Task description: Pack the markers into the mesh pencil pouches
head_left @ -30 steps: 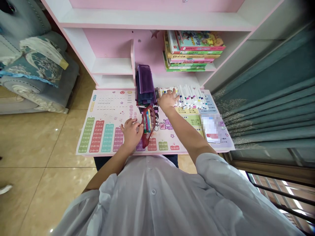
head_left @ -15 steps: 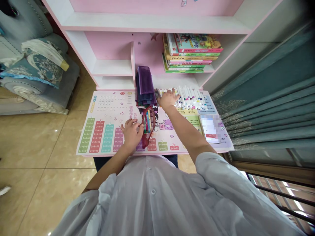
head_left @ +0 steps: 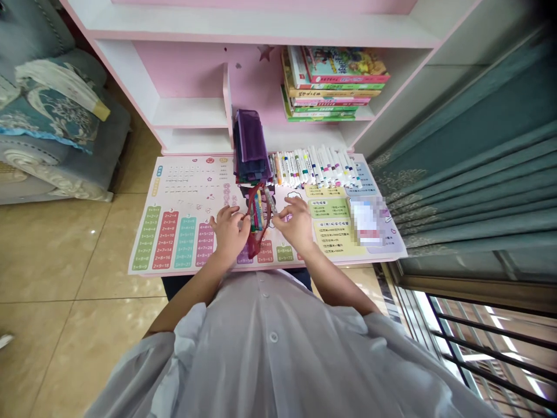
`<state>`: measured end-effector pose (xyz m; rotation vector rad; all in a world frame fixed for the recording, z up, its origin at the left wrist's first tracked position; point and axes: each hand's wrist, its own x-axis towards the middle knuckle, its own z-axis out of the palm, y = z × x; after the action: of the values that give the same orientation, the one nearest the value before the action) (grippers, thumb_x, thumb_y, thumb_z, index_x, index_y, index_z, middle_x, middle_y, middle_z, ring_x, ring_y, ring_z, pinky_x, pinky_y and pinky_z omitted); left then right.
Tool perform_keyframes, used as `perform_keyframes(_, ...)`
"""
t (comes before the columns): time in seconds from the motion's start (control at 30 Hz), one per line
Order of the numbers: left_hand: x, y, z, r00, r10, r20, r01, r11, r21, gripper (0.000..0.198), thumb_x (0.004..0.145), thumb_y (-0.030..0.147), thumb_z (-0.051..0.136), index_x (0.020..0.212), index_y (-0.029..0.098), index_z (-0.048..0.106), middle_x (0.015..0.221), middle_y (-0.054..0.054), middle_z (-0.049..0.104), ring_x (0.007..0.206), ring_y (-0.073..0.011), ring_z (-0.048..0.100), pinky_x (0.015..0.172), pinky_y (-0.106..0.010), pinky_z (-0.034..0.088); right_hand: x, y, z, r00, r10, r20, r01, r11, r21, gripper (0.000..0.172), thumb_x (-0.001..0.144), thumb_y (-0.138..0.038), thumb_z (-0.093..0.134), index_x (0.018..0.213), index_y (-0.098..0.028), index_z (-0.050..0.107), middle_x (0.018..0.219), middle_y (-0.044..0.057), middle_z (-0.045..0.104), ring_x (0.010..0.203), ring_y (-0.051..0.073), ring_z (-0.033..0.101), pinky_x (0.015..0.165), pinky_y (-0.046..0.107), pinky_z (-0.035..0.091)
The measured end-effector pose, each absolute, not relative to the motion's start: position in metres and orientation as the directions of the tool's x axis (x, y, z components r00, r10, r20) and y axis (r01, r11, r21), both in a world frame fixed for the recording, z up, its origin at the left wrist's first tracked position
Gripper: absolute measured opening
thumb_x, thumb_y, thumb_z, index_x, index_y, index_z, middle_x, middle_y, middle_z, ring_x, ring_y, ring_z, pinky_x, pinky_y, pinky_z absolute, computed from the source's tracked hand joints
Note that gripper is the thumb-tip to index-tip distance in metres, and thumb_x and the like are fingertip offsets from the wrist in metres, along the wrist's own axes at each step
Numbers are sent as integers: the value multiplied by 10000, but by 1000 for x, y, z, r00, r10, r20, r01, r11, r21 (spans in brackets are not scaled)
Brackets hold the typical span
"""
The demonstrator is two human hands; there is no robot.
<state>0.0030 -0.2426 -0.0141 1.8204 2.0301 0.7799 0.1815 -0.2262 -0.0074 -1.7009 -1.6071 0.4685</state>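
Observation:
My left hand (head_left: 228, 233) grips the left side of a red see-through mesh pencil case (head_left: 256, 247), which stands on the printed desk mat (head_left: 183, 232) and holds several coloured markers. My right hand (head_left: 296, 225) is close on the case's right side, its fingertips by a grey-capped marker (head_left: 270, 199) that leans out of the case's mouth. I cannot tell whether those fingers grip that marker. A long row of white-barrelled markers (head_left: 313, 165) lies across the back of the mat, beyond both hands.
A folded purple fabric pouch (head_left: 250, 148) stands left of the marker row, under a pink-and-white shelf unit (head_left: 261, 29) with stacked books (head_left: 335, 81). A blurred paper (head_left: 365, 220) lies at the mat's right. Teal curtains (head_left: 456, 191) hang right; a sofa (head_left: 47, 128) sits left.
My right hand has moved from the marker row down to the red case, next to my left hand. A grey-capped marker now sticks out of the case's mouth. My left hand stays on the case.

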Motion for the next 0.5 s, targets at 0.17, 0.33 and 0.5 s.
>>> perform_keyframes(0.17,4,-242,-15,-157,978,137,815,50,577,171,918,312,577,818,250,701,1265,-77,696,1320,-316,523,1144,-664,266,159,-237,-12,128,974,186,742,31,-670,186,679,-216,713,555,-218,575,1274,106,698,1383,376,462,1054,604,405)
perform_keyframes(0.33,3,-243,-17,-157,977,143,825,50,564,167,918,305,584,813,247,700,1259,-75,700,1315,-311,531,1136,-651,285,145,-230,-13,111,973,202,800,33,-599,156,703,-231,723,589,-210,619,1332,112,669,1411,379,436,1095,607,339)
perform_keyframes(0.5,3,-243,-17,-157,977,143,822,50,567,156,915,302,591,824,241,703,1262,-81,696,1314,-310,533,1136,-648,282,136,-227,-17,68,980,189,820,53,-570,198,773,-320,732,621,-212,663,1360,104,649,1431,381,404,1096,606,329)
